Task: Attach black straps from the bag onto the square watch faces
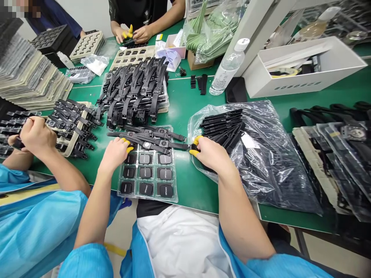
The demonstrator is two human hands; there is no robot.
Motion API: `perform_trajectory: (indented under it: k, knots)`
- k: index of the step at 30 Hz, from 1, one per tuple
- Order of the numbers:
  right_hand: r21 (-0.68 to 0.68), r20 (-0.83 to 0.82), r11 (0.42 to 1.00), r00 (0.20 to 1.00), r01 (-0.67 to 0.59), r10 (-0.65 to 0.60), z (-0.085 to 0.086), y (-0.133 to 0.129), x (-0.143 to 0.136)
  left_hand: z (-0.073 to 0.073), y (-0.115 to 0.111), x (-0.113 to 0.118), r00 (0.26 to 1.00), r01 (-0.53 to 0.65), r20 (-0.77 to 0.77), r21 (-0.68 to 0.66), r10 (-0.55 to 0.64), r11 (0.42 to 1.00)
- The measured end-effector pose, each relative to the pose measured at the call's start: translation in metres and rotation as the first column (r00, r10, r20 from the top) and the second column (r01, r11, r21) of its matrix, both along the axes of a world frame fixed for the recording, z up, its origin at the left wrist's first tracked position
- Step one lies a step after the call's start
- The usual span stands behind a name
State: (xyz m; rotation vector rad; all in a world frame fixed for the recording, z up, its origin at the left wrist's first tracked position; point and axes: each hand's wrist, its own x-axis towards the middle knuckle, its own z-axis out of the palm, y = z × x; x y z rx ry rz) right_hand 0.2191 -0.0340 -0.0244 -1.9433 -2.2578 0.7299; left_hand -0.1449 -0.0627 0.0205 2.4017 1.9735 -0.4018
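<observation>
A black smartwatch (164, 143) with its strap laid out straight spans the space between my hands, above the upper part of a clear plastic tray (148, 200). My left hand (114, 153), with yellow finger cots, is closed at the strap's left end. Yellow cots also cover fingertips of my right hand (210, 153), which pinches the buckle end. More strapped watches (149, 132) lie across the tray's far rows. Square black pieces (165, 174) fill the nearer pockets. Beside my right hand, a clear plastic bag (266, 154) holds many black straps (222, 123).
Stacked trays of strapped watches (136, 88) stand beyond my tray. A water bottle (228, 67), a phone (236, 90) and a white box (304, 73) sit behind the bag. More stacked trays (333, 162) are at right. Co-workers' hands (39, 135) work at left and opposite.
</observation>
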Motion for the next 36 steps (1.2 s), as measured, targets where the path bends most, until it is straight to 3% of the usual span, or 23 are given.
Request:
perform_trajectory:
  k: [4, 6, 8, 10, 12, 14, 15, 17, 20, 23, 28, 36]
  knots:
    - [-0.011, -0.167, 1.0, 0.985, 0.028, -0.03, 0.003, 0.004, 0.01, 0.032, 0.0, 0.011, 0.951, -0.094, 0.304, 0.097, 0.06, 0.991]
    - [-0.039, -0.297, 0.999, 0.954, 0.027, -0.037, 0.004, 0.006, 0.017, 0.045, 0.003, 0.028, 0.864, -0.12, 0.502, 0.132, 0.038, 0.984]
    - [-0.101, -0.448, 0.994, 0.89, 0.047, -0.087, 0.003, 0.008, 0.022, 0.047, 0.011, 0.049, 0.724, -0.123, 0.69, 0.125, 0.003, 0.985]
    - [-0.163, -0.614, 0.981, 0.768, 0.102, -0.182, 0.003, 0.009, 0.023, 0.033, 0.023, 0.071, 0.517, -0.099, 0.856, 0.089, -0.025, 0.991]
    - [-0.188, -0.753, 0.96, 0.597, 0.208, -0.277, 0.004, 0.008, 0.016, 0.007, 0.034, 0.09, 0.282, -0.055, 0.959, 0.022, -0.006, 0.998]
    - [-0.211, -0.844, 0.936, 0.431, 0.282, -0.32, 0.007, 0.004, 0.001, -0.021, 0.04, 0.106, 0.146, -0.032, 0.989, -0.028, 0.033, 0.999]
    - [-0.237, -0.875, 0.932, 0.356, 0.275, -0.328, 0.008, 0.001, -0.008, -0.034, 0.041, 0.112, 0.129, -0.017, 0.991, -0.031, 0.033, 0.999]
    - [-0.331, -0.912, 0.935, 0.21, 0.13, -0.352, 0.01, -0.007, -0.029, -0.052, 0.039, 0.121, 0.146, 0.018, 0.989, -0.006, 0.003, 1.0]
    - [-0.45, -0.893, 0.885, 0.087, -0.118, -0.442, 0.01, -0.017, -0.054, -0.061, 0.033, 0.125, 0.224, 0.078, 0.971, 0.069, -0.085, 0.995]
    - [-0.471, -0.88, 0.87, 0.142, -0.144, -0.453, 0.009, -0.021, -0.064, -0.058, 0.03, 0.123, 0.3, 0.131, 0.931, 0.174, -0.206, 0.976]
    - [-0.422, -0.896, 0.892, 0.227, -0.163, -0.382, 0.011, -0.018, -0.06, -0.05, 0.033, 0.118, 0.341, 0.216, 0.858, 0.327, -0.385, 0.92]
    - [-0.483, -0.875, 0.841, 0.113, -0.244, -0.47, 0.009, -0.016, -0.056, -0.047, 0.034, 0.116, 0.342, 0.266, 0.834, 0.355, -0.432, 0.896]
